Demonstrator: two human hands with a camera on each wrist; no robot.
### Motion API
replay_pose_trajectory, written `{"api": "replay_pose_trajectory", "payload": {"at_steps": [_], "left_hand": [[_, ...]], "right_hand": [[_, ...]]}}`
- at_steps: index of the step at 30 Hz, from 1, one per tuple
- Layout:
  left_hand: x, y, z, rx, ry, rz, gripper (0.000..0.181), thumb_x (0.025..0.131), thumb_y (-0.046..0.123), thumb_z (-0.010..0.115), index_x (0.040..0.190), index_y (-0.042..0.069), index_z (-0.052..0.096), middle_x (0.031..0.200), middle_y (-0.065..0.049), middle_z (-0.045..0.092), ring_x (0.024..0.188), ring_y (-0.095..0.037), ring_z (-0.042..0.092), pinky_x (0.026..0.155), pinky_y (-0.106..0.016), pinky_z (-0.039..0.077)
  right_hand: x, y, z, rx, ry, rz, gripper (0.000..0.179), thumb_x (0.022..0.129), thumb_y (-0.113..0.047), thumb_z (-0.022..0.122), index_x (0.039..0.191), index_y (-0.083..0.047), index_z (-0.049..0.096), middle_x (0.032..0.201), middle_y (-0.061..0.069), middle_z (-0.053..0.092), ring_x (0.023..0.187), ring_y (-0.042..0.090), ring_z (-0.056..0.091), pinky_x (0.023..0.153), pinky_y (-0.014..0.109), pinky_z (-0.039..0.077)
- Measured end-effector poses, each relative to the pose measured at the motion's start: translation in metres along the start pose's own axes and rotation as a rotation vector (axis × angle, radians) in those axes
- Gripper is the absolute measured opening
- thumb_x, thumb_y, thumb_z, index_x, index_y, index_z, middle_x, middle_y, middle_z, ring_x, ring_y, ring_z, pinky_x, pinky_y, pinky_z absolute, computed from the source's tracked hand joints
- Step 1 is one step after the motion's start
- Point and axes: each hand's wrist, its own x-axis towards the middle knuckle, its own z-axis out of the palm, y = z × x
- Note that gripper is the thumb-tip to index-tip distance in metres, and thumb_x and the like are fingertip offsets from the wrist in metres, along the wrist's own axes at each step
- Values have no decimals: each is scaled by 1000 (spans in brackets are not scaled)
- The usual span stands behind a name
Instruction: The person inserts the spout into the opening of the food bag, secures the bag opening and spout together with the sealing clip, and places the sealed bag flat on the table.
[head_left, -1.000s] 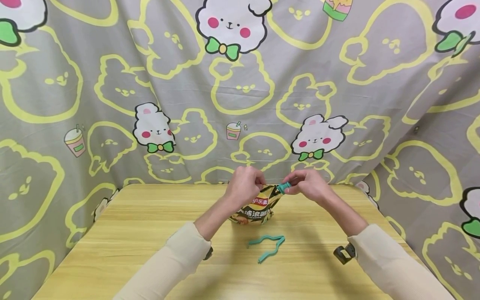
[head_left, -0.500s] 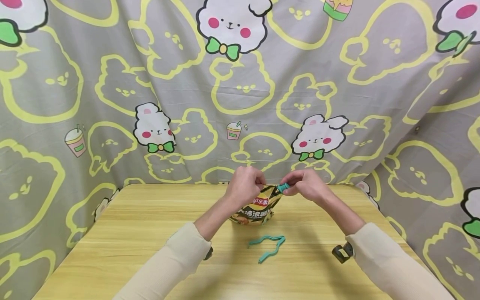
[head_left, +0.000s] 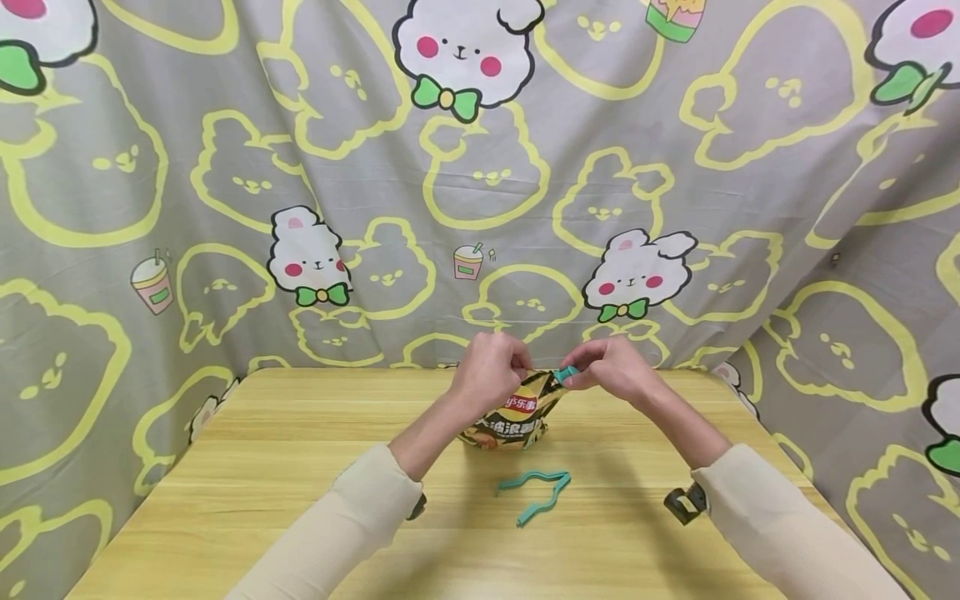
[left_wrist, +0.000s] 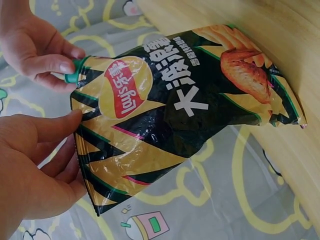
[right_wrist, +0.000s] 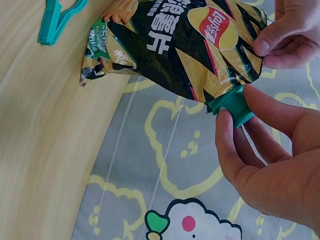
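Observation:
A black-and-gold Lay's chip bag [head_left: 513, 421] stands tilted on the table. My left hand [head_left: 486, 371] pinches its top edge between thumb and fingers, as the left wrist view shows [left_wrist: 145, 105]. At the bag's top right corner, my right hand [head_left: 618, 367] grips a short teal plastic spout [right_wrist: 234, 106] by its flanged sides. The spout's inner end sits right at the bag's corner, and the foil bunches toward it. Fingers cover part of the spout in the head view. In front of the bag lies a bent teal clip strip [head_left: 538, 508], folded in a V.
The wooden table [head_left: 300, 467] reaches back to a grey curtain [head_left: 465, 192] printed with yellow outlines and white cartoon animals. More curtain hangs along both sides. Black wrist camera mounts show at both cuffs, the right one [head_left: 684, 506] hanging low over the table.
My right hand has shifted slightly left, bringing the teal spout closer against the bag's corner. My left hand, the bag and the clip strip stay where they were.

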Motion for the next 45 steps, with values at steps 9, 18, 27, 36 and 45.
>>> {"api": "replay_pose_trajectory", "payload": {"at_steps": [9, 18, 27, 36, 45], "left_hand": [[0, 0, 1, 3, -3, 0, 21, 84, -7, 69, 79, 9, 81, 77, 0, 77, 72, -14, 71, 65, -25, 57], [1, 0, 0, 12, -4, 1, 23, 83, -8, 68, 78, 11, 80, 76, 1, 76, 71, -13, 69, 64, -25, 56], [1, 0, 0, 11, -12, -6, 26, 81, -11, 66, 77, 11, 80, 75, 2, 75, 70, -11, 68, 64, -24, 55], [-1, 0, -1, 6, -8, -8, 22, 82, -9, 69, 78, 10, 80, 75, 0, 75, 70, -13, 69, 64, -24, 56], [-1, -1, -1, 1, -7, 0, 21, 82, -8, 70, 77, 10, 79, 75, 1, 75, 69, -12, 68, 65, -25, 56]], "right_hand": [[1, 0, 1, 86, -33, 43, 31, 85, -12, 80, 112, 1, 73, 97, 10, 76, 80, 20, 74, 88, 43, 59], [-1, 1, 0, 64, -41, 2, 26, 84, -12, 81, 107, 0, 75, 93, 10, 75, 81, 20, 71, 80, 35, 59], [-1, 0, -1, -16, -65, -41, 21, 83, -13, 83, 102, -5, 78, 101, 10, 75, 91, 20, 66, 82, 32, 53], [-1, 2, -1, -26, -45, -34, 24, 82, -15, 83, 103, -5, 77, 95, 9, 75, 91, 21, 66, 81, 33, 53], [-1, 0, 2, -57, -22, -43, 22, 82, -13, 83, 101, -4, 77, 91, 8, 75, 87, 20, 68, 80, 35, 55]]}}
